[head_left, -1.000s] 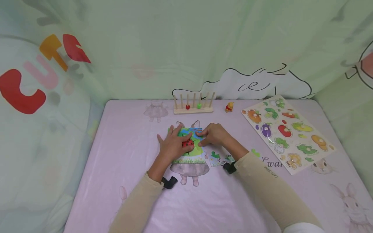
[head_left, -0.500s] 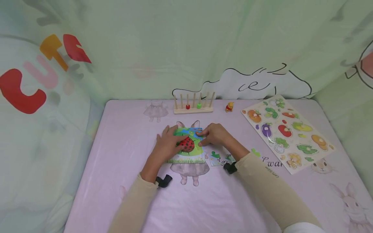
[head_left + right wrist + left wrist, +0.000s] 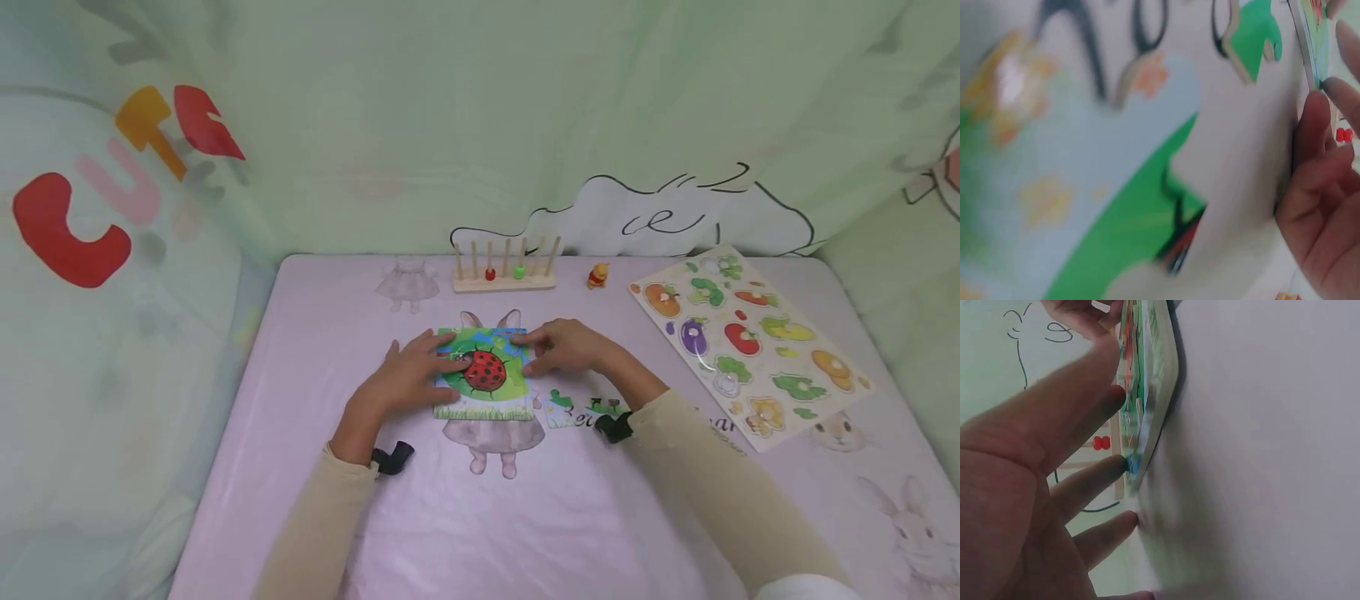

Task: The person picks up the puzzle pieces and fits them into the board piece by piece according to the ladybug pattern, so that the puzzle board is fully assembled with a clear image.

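A square puzzle board with a red ladybug, the ladybug puzzle (image 3: 487, 372), lies flat on the tablecloth. My left hand (image 3: 401, 375) is at its left side, fingers extended, some of them reaching over the picture. In the left wrist view, the straight fingers (image 3: 1094, 486) point toward the edge of the board (image 3: 1162, 369). At the opposite side, my right hand (image 3: 576, 345) holds the board's right edge, thumb and forefinger apart along it. The right wrist view shows fingertips meeting the edge of the board (image 3: 1302, 37), with other fingers curled.
Loose puzzle pieces (image 3: 558, 413) lie right of the board, near my right wrist. Behind stand a wooden peg rack (image 3: 504, 285) with red and green beads and a small bear figure (image 3: 597, 276). A vegetable puzzle board (image 3: 750, 342) lies at right.
My left hand has slid left from over the ladybug to the board's left side, uncovering the picture. The right hand stays at the right edge. The head view has shifted slightly.
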`<state>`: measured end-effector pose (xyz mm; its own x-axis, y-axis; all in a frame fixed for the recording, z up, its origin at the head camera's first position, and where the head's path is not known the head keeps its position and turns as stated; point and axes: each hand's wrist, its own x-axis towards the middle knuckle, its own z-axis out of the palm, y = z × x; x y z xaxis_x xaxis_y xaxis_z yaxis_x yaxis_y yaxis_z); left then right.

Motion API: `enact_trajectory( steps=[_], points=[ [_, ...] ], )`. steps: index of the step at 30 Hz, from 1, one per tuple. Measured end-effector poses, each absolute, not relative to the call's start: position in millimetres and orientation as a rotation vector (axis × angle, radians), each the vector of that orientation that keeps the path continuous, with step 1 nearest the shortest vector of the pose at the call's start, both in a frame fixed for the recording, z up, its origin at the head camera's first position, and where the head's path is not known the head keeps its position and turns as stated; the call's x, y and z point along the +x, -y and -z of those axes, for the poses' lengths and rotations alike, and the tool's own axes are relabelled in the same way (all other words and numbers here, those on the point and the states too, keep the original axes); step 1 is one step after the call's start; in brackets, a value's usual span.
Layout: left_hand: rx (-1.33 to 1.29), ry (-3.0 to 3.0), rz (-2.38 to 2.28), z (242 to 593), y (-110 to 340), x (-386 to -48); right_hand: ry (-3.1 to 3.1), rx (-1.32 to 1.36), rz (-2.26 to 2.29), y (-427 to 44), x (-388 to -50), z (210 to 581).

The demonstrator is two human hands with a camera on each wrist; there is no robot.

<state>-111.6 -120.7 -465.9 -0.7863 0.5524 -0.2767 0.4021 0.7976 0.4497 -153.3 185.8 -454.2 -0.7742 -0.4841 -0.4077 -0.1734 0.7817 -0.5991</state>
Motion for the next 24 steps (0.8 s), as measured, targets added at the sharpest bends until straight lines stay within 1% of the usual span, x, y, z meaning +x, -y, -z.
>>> enact_trajectory(
  steps=[4, 9, 13, 21, 24],
  points=[
    [0.755, -2.550, -0.497, 464, 124, -113, -2.396, -0.564, 0.770, -197, -147, 453],
    [0.799, -2.545, -0.383, 464, 128, -113, -2.414, -0.595, 0.779, -211, -133, 454],
    [0.806, -2.546, -0.379, 464, 130, -111, -2.431, -0.598, 0.765, -220, -121, 456],
    [0.783, -2.568, -0.416, 463, 126, -109, -2.452, -0.699, 0.727, -227, -106, 460],
    [0.767, -2.581, -0.391, 465, 123, -110, -2.448, -0.697, 0.727, -227, -103, 458]
  ],
)
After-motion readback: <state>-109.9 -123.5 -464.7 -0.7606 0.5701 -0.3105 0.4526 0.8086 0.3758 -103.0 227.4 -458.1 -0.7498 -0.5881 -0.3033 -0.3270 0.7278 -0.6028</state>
